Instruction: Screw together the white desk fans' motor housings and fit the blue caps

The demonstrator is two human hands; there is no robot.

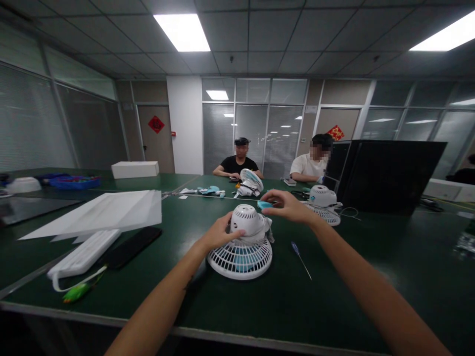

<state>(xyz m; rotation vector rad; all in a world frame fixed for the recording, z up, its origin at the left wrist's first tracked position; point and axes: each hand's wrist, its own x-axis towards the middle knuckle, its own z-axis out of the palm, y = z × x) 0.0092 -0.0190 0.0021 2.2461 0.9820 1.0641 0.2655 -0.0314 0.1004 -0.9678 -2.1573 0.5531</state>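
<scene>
A small white fan (pixel 243 242) lies grille down on the green table, its pale blue blades showing through the slats. My left hand (pixel 222 231) wraps around the side of its rounded white housing, thumb across the front. Above and right of the housing, my right hand (pixel 285 205) pinches a light blue plastic piece (pixel 264 204) between thumb and fingers, apart from the fan. On the table to the right of the fan lies a screwdriver (pixel 300 258) with a blue-purple handle.
Two people sit across the table (pixel 178 287), with another fan (pixel 250 183) and blue parts (pixel 210 190) before them. A third fan (pixel 322 205) stands near a black monitor (pixel 393 175). Leftward lie white sheets (pixel 107 210), a power strip (pixel 87 252), a black pouch-like item (pixel 133 245) and a blue tray (pixel 74 182).
</scene>
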